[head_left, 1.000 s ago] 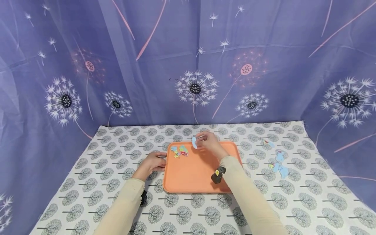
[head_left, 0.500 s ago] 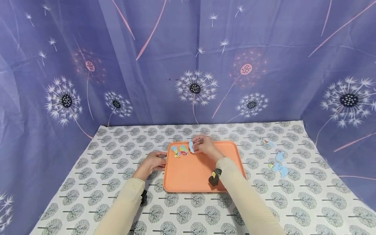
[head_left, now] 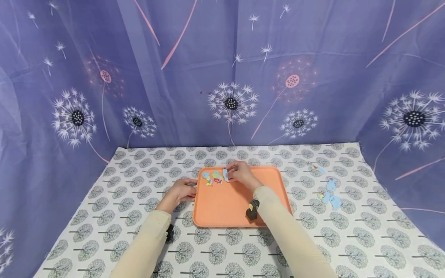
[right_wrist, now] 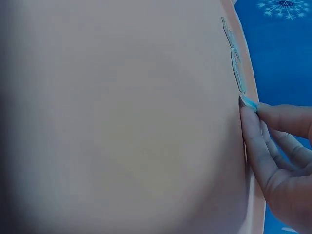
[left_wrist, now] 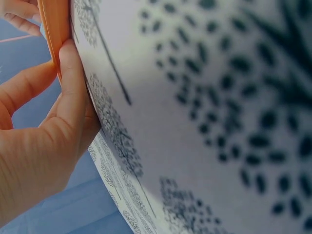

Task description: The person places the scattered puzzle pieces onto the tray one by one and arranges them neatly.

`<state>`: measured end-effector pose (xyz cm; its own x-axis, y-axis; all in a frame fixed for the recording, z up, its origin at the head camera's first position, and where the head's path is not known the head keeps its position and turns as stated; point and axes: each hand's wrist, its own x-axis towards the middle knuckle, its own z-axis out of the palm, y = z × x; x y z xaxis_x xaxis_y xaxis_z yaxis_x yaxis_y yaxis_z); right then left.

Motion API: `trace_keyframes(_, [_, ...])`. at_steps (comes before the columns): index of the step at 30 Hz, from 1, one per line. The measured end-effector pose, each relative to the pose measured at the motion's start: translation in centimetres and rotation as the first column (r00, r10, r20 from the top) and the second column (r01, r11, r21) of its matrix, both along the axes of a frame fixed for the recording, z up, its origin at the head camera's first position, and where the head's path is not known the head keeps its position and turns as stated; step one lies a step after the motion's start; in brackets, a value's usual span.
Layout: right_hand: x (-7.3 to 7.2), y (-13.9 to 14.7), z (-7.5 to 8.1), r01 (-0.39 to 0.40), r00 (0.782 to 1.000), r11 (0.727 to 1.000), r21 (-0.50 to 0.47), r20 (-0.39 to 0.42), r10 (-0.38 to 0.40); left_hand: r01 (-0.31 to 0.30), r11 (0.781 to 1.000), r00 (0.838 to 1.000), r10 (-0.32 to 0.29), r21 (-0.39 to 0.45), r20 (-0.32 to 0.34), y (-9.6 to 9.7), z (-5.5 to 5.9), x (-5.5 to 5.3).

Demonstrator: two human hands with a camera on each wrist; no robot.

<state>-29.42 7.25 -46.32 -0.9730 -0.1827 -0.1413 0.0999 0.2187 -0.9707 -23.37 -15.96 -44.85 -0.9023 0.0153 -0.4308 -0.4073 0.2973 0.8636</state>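
My right hand (head_left: 242,174) pinches a light-blue puzzle piece (head_left: 225,175) between thumb and fingertips, at the far edge of an orange tray (head_left: 222,208). In the right wrist view the piece (right_wrist: 249,103) is tilted, its lower edge at the tray surface. Just left of it lie a green and red printed piece (head_left: 217,177) and a blue and yellow printed piece (head_left: 206,177), flat in the tray's far left corner. My left hand (head_left: 181,190) grips the tray's left rim; in the left wrist view thumb and fingers (left_wrist: 73,92) meet the rim from both sides.
Several loose light-blue pieces (head_left: 334,200) lie on the tree-patterned cloth (head_left: 222,251) right of the tray, with a small blue and red one (head_left: 318,168) farther back. A purple dandelion curtain (head_left: 174,96) hangs behind the table.
My right hand has moved slightly left and lower, bringing the light-blue puzzle piece down beside the pieces on the tray. The left hand has stayed at the tray's rim.
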Motion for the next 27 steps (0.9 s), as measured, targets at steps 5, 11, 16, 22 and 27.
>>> trace_keyframes(5, [0.0,-0.2,0.5,0.001,0.999,0.995,0.105,-0.050,0.005,0.002,1.000,1.000,-0.002,-0.009,-0.017,0.0,0.2,-0.1])
trace_keyframes(11, [0.4,-0.7,0.7,0.011,0.994,0.975,0.223,-0.105,0.013,-0.001,1.000,1.000,0.001,-0.006,0.002,-0.1,0.0,0.0])
trace_keyframes(16, [0.4,-0.8,0.5,0.025,0.994,0.972,0.233,-0.106,0.000,-0.002,1.000,1.000,0.002,0.000,0.006,-0.1,-0.1,0.0])
trace_keyframes(22, [0.3,-0.3,0.5,-0.006,0.996,0.983,0.183,-0.087,0.022,0.001,1.000,1.000,-0.001,0.004,0.004,0.0,-0.1,0.0])
trace_keyframes(27, [0.1,0.5,0.7,-0.039,0.995,0.991,0.131,-0.082,0.050,0.001,1.000,1.000,-0.001,-0.010,0.007,0.1,0.1,0.1])
